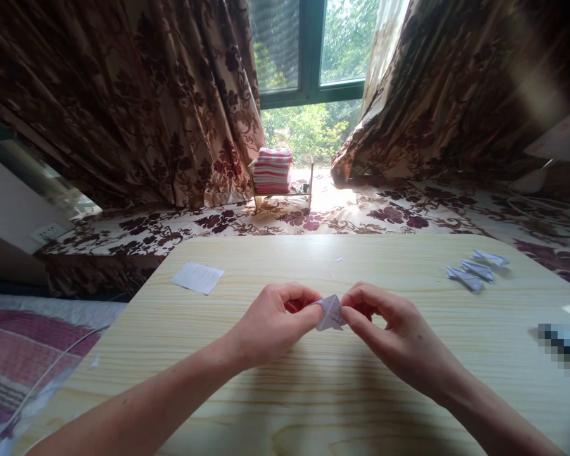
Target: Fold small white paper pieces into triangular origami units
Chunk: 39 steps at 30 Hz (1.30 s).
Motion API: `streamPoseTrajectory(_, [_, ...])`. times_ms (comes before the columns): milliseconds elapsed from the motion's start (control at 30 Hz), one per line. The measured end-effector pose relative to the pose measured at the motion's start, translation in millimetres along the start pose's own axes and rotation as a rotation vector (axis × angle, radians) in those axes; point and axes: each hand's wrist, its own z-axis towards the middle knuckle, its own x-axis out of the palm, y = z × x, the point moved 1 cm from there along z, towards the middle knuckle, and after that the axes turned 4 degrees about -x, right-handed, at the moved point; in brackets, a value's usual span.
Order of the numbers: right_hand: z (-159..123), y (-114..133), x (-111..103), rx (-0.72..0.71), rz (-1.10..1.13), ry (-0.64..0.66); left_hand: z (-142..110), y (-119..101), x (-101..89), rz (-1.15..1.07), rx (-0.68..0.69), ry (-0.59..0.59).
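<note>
A small folded piece of white paper (330, 312) is held between both hands just above the light wooden table (285, 392). My left hand (275, 320) pinches its left side with thumb and fingers curled. From the right, my right hand (389, 323) pinches the other edge with thumb and forefinger. Three finished folded paper pieces (475, 269) lie at the table's right side. A flat white paper slip (197, 277) rests at the table's far left.
Beyond the table runs a floral-covered ledge with a small wooden rack holding a striped cloth (272, 171) before a window. Patterned curtains (137, 101) hang on both sides. A pixelated object (567, 342) lies at the table's right edge. A striped bedspread (19, 361) lies at lower left.
</note>
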Motion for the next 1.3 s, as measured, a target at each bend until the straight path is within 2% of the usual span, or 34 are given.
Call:
streamPoseTrajectory(300, [-2, 2, -1, 0.015, 0.046, 0.006, 2, 7, -0.1, -0.116, -0.031, 0.007])
streamPoseTrajectory(700, [-1, 0, 0, 0.072, 0.087, 0.018, 2, 10, 1.2, -0.149, -0.100, 0.055])
streamPoseTrajectory(900, [0, 1, 3, 0.042, 0.064, 0.042, 0, 10, 4.4, -0.189, -0.124, 0.054])
streamPoseTrajectory(1067, [-1, -1, 6, -0.025, 0.033, 0.081, -2, 10, 7.5, -0.137, -0.106, -0.010])
streamPoseTrajectory(1300, [-2, -8, 9, -0.068, -0.001, 0.132, -4, 14, 9.8, -0.099, -0.089, -0.032])
